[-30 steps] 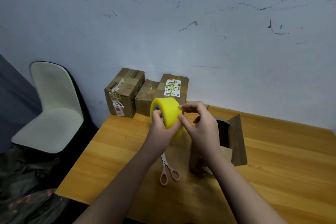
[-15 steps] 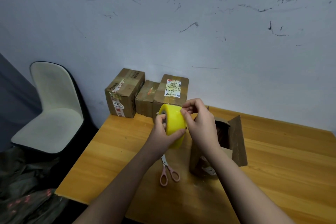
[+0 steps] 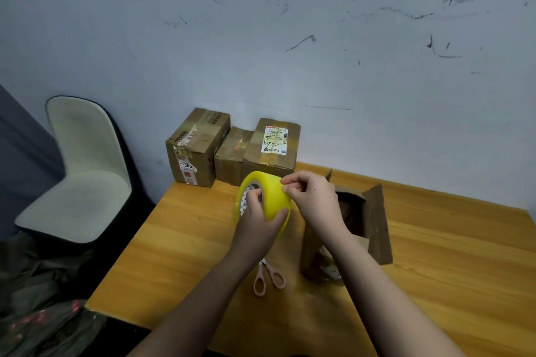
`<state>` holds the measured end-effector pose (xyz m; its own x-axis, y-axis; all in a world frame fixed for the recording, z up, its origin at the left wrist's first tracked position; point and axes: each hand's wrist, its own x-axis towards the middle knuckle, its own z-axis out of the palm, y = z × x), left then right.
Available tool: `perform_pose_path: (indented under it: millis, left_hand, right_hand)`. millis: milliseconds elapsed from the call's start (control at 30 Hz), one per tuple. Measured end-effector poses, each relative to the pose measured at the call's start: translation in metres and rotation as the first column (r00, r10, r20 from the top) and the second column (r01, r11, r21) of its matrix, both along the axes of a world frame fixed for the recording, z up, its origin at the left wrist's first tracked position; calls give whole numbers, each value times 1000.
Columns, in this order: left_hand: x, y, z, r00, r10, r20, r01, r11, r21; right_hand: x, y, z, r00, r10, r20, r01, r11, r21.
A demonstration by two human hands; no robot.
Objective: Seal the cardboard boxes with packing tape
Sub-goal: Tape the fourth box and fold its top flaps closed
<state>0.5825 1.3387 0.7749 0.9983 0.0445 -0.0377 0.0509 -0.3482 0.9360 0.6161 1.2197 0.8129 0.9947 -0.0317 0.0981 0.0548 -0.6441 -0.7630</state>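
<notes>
Head view, left hand [image 3: 258, 220] grip clamped on tape roll [image 3: 268, 200], right hand [image 3: 311, 197] pinching its surface

Tape roll [image 3: 271, 200] in the left hand [image 3: 258, 222]: glossy yellow plastic. Box [image 3: 374, 229] right of the right hand [image 3: 314, 200]: matt brown cardboard. Tabletop [image 3: 452, 264] beneath: smooth varnished wood.

Scuffed pale wall [image 3: 319, 38] behind wooden table [image 3: 435, 255]. White chair [image 3: 81, 182] at left, beside dark curtain [image 3: 20, 153]

both forearms reach forward – left hand [image 3: 258, 219] fingers curled in a grip, right hand [image 3: 311, 197] fingers pinching.
</notes>
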Motion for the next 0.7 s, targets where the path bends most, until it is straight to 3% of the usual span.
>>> perform_pose_path:
  millis: [267, 433, 500, 633, 700]
  left_hand:
    - [3, -1, 3, 998, 39, 46, -43, 993, 112]
    - [18, 16, 8, 982, 117, -145, -124, 992, -39]
    - [22, 23, 7, 979, 67, -191, -78, 996, -50]
    - [21, 24, 4, 974, -9, -224, -36, 979, -200]
    - [19, 21, 7, 975, -41, -217, -13, 970, -242]
  right_hand:
    - [-8, 10, -16, 949, 37, 312, 41, 970, -241]
    - [-20, 18, -11, 873, 130, 470, 10, 959, -283]
    - [-17, 17, -8, 898, 136, 418, -45, 974, -221]
    - [8, 2, 0, 986, 124, 107, -132, 988, 75]
    - [15, -2, 1, 992, 115, 55, -122, 981, 153]
